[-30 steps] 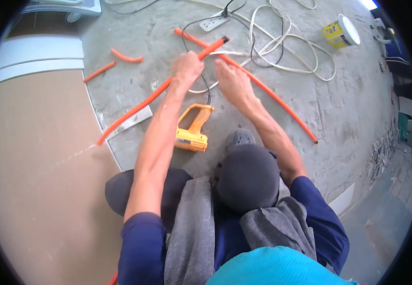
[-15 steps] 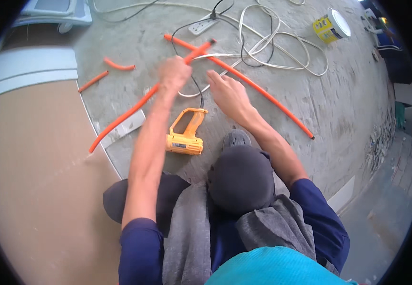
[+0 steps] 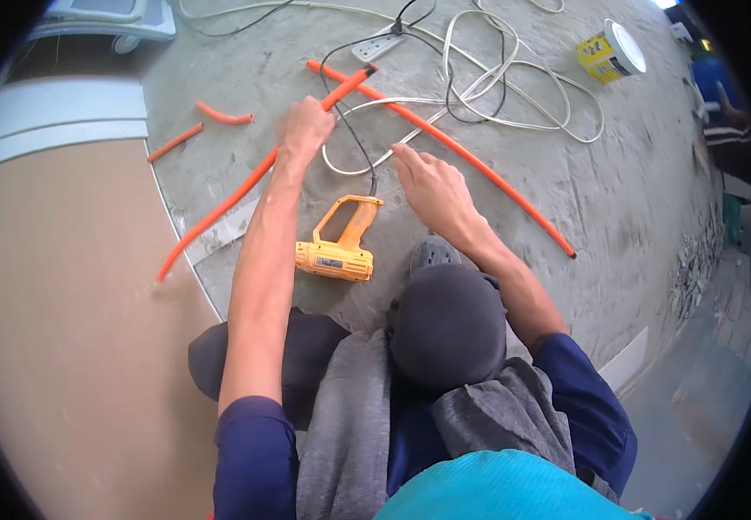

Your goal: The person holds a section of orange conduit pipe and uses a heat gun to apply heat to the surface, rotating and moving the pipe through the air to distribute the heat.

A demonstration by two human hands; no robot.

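Around the grip (image 3: 306, 128), the ground is a hard gray concrete floor (image 3: 531, 186), rough and streaky, with lots of dusty smudges. Left of the grip, a big flat tan board (image 3: 89, 303) covers the ground, with a thin white edge. Past the top of that board are pale panels (image 3: 63, 113). Beyond them, farther left of the grip, sits a light blue-gray stand (image 3: 102, 19) with a little wheel (image 3: 126, 43). Far to the right of the grip lies a heap of broken rubble (image 3: 698, 260). Bright white light (image 3: 666, 3) shines beyond the grip, far to the right.
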